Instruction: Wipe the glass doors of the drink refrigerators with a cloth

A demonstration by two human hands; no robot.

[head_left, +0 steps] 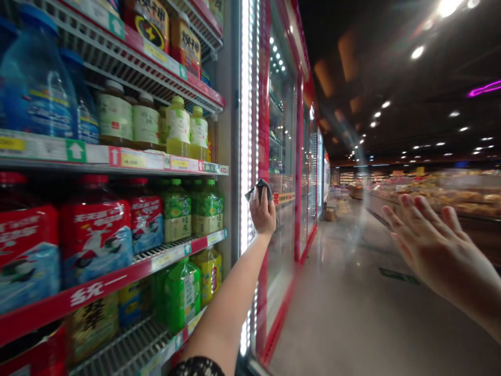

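Head view: left hand point(262, 213) grasps a crumpled dark-grey cloth point(263, 185) at a red-framed glass door's point(282, 162) upright near edge, the empty, spread right hand point(438, 249) well apart.

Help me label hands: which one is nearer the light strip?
Left. The left hand holds a dark cloth at the light strip; the right hand is farther off, toward the aisle.

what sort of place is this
Most likely a supermarket or grocery store: rows of yellow-green plastic drink bottles stand above a red-and-white price strip, a tall red-framed glass door is beside them, and a long, blurred display counter heaped with goods runs across the aisle.
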